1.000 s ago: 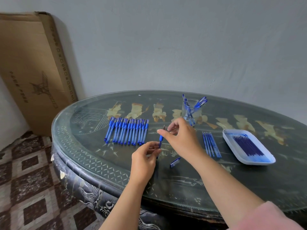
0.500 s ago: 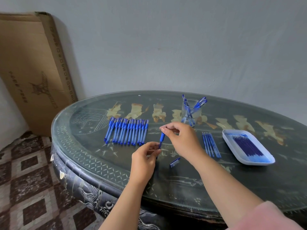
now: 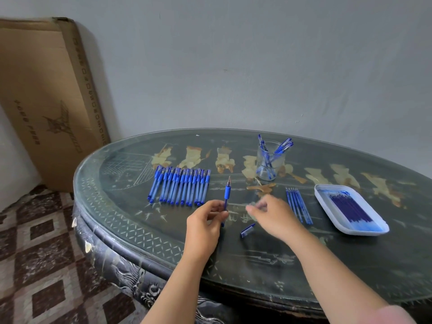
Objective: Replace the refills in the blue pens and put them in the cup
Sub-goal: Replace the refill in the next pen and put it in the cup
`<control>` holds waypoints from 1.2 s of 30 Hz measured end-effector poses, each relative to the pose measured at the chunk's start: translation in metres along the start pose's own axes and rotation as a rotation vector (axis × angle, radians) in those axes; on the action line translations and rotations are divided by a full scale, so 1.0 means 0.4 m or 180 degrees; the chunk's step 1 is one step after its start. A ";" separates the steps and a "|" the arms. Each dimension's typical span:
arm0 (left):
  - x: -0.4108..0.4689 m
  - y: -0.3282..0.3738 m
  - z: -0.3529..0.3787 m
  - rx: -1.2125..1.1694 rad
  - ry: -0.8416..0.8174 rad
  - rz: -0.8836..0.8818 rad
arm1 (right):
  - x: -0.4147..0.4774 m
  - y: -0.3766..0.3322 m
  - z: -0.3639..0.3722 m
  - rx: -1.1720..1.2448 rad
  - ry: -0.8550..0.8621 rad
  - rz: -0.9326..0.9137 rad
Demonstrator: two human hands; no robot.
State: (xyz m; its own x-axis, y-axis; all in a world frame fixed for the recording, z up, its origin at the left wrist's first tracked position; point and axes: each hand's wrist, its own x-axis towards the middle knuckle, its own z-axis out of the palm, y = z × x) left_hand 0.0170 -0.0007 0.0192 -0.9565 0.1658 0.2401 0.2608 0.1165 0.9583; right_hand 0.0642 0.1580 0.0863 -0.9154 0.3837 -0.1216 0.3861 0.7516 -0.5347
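Above the table (image 3: 257,265), the left hand (image 3: 205,218) clamps its fingers on an upright pen (image 3: 227,192), while the right hand (image 3: 273,213) beside it is too blurred to tell its fingers' state.

Soft dim daylight, bluish cast; right hand (image 3: 273,213) motion-blurred (rest sharp); wide-angle bowing at edges.

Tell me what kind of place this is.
Probably a room in a home rather than a workshop: an ornate carved table with a glass top, a patterned tile floor, and a flat cardboard box leaning against a plain wall.
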 end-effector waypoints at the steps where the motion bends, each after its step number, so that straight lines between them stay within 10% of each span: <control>1: 0.000 -0.001 -0.001 0.0022 0.0017 0.0020 | -0.009 0.009 0.010 -0.0350 -0.0129 0.0151; 10: -0.005 0.005 -0.001 0.0045 0.0050 0.0046 | -0.011 -0.004 0.069 0.0002 -0.0006 0.0264; 19: -0.004 0.004 0.002 0.0000 0.0023 0.0032 | -0.011 -0.090 -0.050 0.3079 0.1637 -0.0878; 36: -0.003 -0.002 0.002 0.0075 0.0025 0.0092 | -0.008 -0.129 -0.050 0.3139 0.1188 -0.0732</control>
State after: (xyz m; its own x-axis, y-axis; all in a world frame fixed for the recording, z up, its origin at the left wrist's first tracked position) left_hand 0.0181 -0.0002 0.0180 -0.9495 0.1618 0.2690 0.2913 0.1348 0.9471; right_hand 0.0495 0.1287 0.1310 -0.7974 0.5531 0.2412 -0.2053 0.1272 -0.9704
